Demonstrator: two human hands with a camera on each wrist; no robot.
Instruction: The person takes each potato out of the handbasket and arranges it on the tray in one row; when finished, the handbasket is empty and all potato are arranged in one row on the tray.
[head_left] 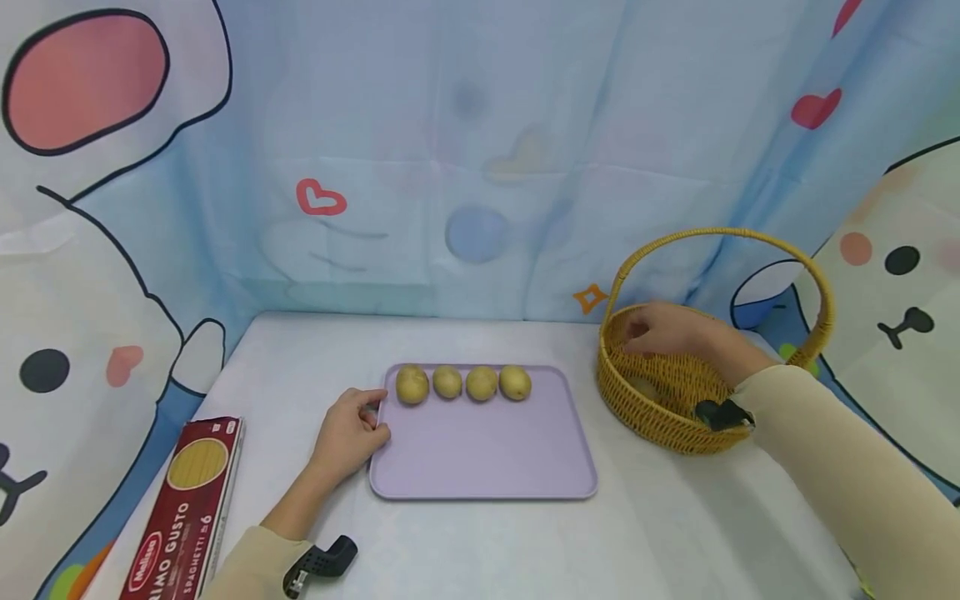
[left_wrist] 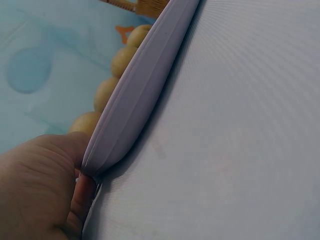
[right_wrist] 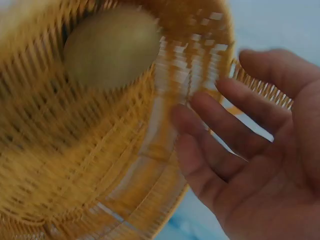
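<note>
A shallow lilac tray lies on the white table with several yellowish potatoes in a row along its far edge. My left hand pinches the tray's left edge; the left wrist view has the thumb at the rim and a finger under it. At the right stands a yellow wicker basket with a tall handle. Inside its opening is my right hand, holding nothing, its fingers loosely bent in the right wrist view. A potato, blurred there, lies in the basket apart from the fingers.
A red spaghetti box lies at the table's left side. Behind the table hangs a blue printed curtain. The basket's handle arches above the right hand and forearm.
</note>
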